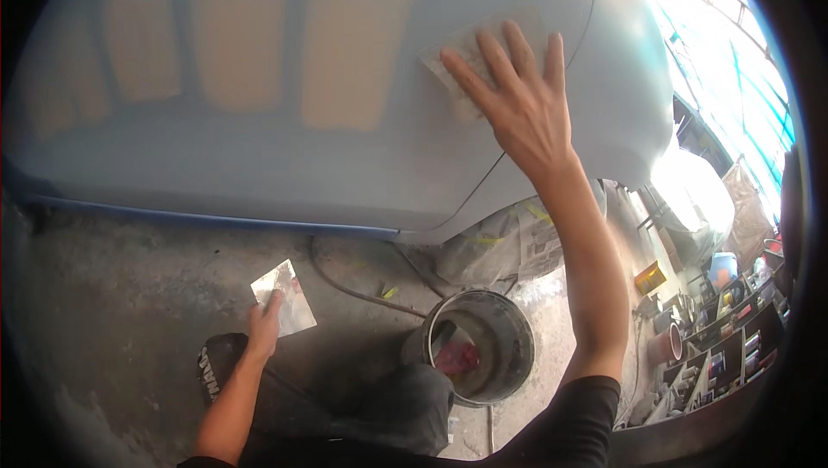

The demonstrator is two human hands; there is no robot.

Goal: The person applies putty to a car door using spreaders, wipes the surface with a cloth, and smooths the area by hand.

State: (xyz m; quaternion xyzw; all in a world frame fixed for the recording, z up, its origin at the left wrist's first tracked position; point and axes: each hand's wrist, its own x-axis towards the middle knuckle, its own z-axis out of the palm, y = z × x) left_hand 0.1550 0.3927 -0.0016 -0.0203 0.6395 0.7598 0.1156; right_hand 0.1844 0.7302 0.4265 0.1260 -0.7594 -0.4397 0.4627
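My right hand [523,97] lies spread against the grey car body panel [345,166], fingers apart. Beneath its palm and fingers is a thin, pale, roughly square sheet [444,67], mostly covered by the hand; its material is hard to make out. Down at the lower left, my left hand [264,326] pinches the edge of a flat, pale, shiny square plate [293,308] away from the panel. Several tan filler patches [349,45] show on the panel, to the left of my right hand.
A dark bucket [509,317] with a pink cloth [455,356] inside stands by my knee. A hose [341,287] runs across the concrete floor [129,313]. Sheeting [504,248] covers the wheel area. Cans and shelves [724,356] stand at the right.
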